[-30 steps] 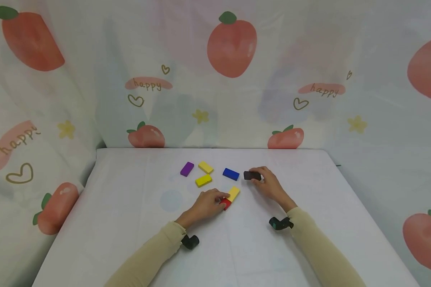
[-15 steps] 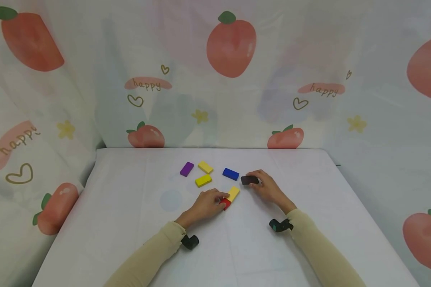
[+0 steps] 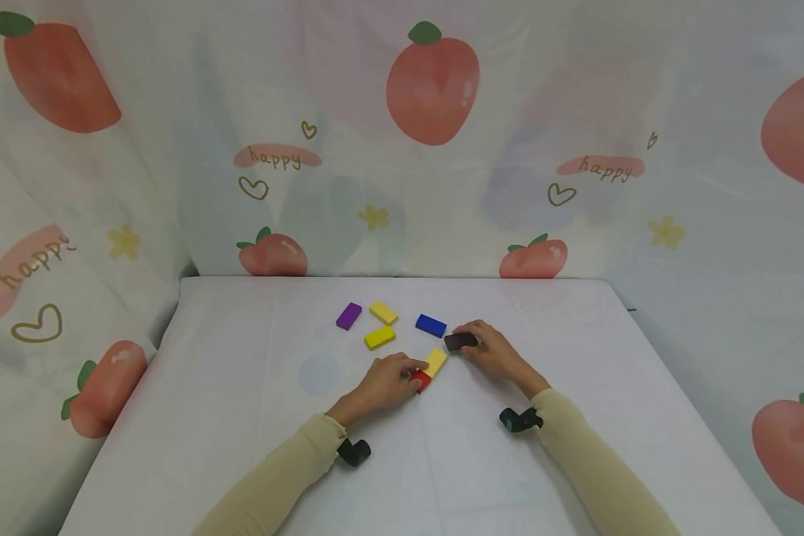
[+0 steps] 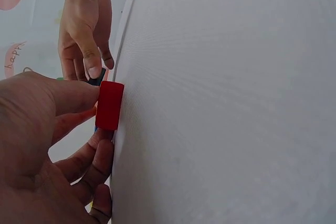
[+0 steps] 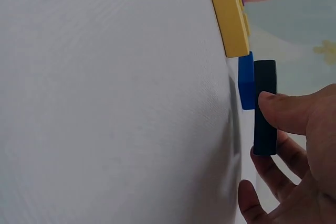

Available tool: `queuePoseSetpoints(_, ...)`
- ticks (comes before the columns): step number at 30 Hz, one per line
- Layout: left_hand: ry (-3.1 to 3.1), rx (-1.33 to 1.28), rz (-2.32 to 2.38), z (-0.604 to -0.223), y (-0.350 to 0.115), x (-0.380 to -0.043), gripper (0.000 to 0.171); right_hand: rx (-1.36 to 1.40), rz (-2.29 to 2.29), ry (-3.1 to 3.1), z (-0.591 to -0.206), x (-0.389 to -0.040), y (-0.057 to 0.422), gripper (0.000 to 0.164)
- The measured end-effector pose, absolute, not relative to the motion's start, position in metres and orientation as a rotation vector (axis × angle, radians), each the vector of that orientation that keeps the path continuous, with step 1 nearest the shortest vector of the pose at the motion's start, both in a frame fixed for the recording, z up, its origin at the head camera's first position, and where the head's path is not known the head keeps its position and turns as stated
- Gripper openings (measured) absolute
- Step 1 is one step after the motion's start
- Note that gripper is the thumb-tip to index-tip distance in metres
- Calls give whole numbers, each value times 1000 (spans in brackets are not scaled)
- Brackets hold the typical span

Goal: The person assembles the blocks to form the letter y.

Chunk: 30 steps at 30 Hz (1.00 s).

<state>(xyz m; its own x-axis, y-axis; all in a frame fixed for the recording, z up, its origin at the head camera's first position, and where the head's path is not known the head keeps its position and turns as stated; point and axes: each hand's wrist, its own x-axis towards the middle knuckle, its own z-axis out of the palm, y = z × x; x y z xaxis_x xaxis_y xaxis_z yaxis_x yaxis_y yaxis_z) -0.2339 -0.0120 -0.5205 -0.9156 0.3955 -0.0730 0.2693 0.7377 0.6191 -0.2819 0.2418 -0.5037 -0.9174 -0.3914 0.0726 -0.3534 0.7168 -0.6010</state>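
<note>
My left hand [image 3: 390, 380] pinches a red block [image 4: 109, 105] between thumb and fingers, low at the table. End to end with the red one lies a light yellow block [image 3: 435, 362], pointing away to the right. A black block [image 5: 265, 107] is pinched in my right hand [image 3: 494, 351], thumb on its near face. In the right wrist view it shows slightly above the tabletop. It hangs just beyond the far end of the light yellow block, in front of the blue block [image 3: 431, 325].
Farther back on the white table [image 3: 241, 417] lie a purple block [image 3: 349, 316], a pale yellow block [image 3: 383, 313] and a bright yellow block [image 3: 380, 337]. Behind the table hangs a printed cloth [image 3: 435, 193] with fruit patterns.
My right hand has carried the black block a little left and nearer, closer to the light yellow block's end. The left hand and the other blocks have stayed in place.
</note>
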Motion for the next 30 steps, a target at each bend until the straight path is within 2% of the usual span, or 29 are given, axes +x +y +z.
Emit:
queuePoseSetpoints(20, 2757, 564, 919, -523, -12, -235, 34, -698, -802, 2810, -508, -294, 240, 34)
queuePoseSetpoints(30, 2757, 570, 921, -522, -13, -234, 35, -694, -757, 2826, -508, -295, 238, 39)
